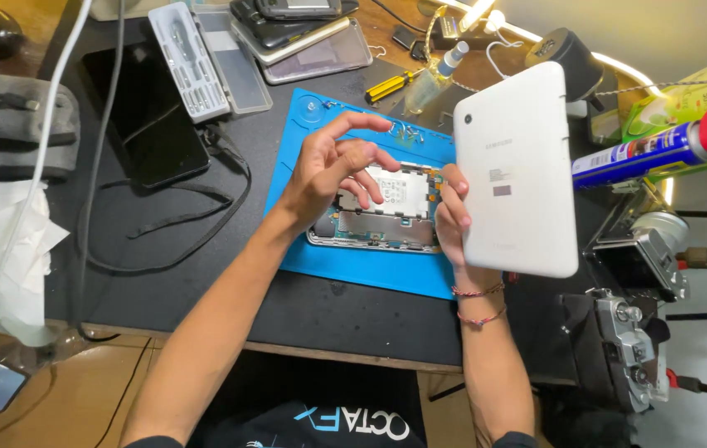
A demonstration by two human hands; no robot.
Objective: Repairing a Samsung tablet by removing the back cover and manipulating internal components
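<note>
Two hands are over the blue work mat (345, 265). Your right hand (453, 220) grips the white back cover (517, 170), held upright off the opened tablet (382, 211). Your left hand (332, 170) hovers above the exposed internals, fingers loosely spread, holding nothing. The tablet lies flat on the mat, between both hands.

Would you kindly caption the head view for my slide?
Right hand holds white tablet back cover; left hand hovers over opened tablet body on blue mat.
</note>
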